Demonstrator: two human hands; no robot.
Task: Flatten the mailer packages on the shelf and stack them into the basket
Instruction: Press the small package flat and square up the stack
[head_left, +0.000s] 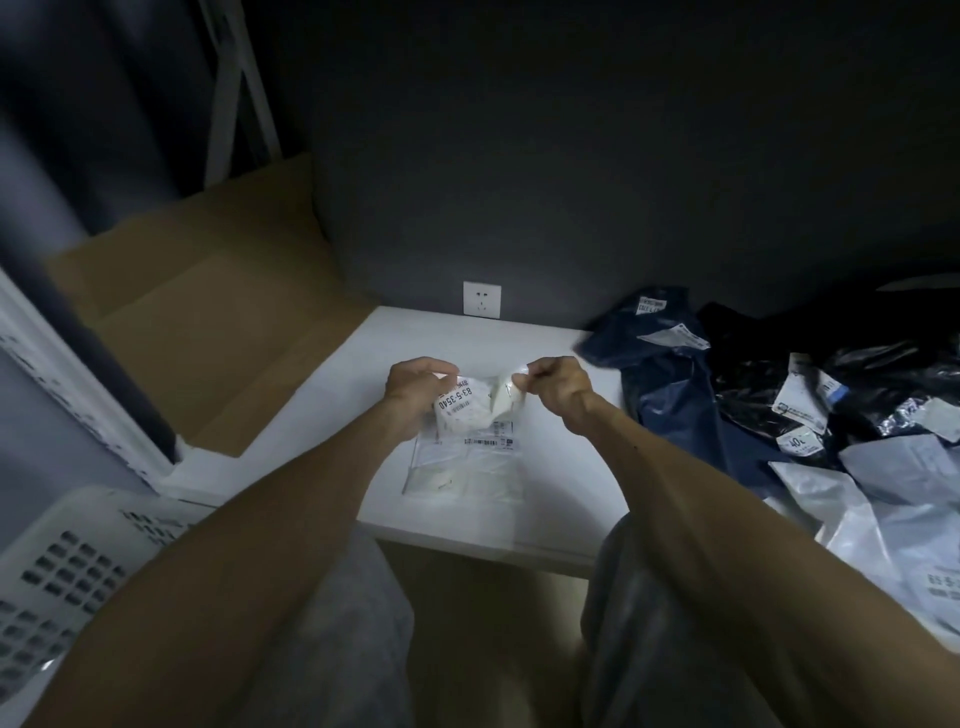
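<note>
Far down and to the left of the crumpled white mailer sits the white slotted basket, with nothing visible in it from this angle, and up to the mailer's left lies a flattened cardboard box. The left hand holds the mailer's left edge, fingers curled round it beside the printed label. The mailer is raised just above the white shelf, bunched and twisted through its middle. Directly under it, a flat mailer lies on the shelf, and behind it is a wall socket. The right hand pinches the mailer's upper right corner between thumb and fingertips, so the two hands look set to pull it taut. It appears to be thin plastic film: very light, limp, probably slick, and likely to spring back into creases unless drawn out by opposite edges and then pressed down with a flat palm. The corners and the label patch seem the surest places to take hold. To the mailer's right a loose pile of mailers, dark blue, black and white, waits on the shelf, not yet flattened.
</note>
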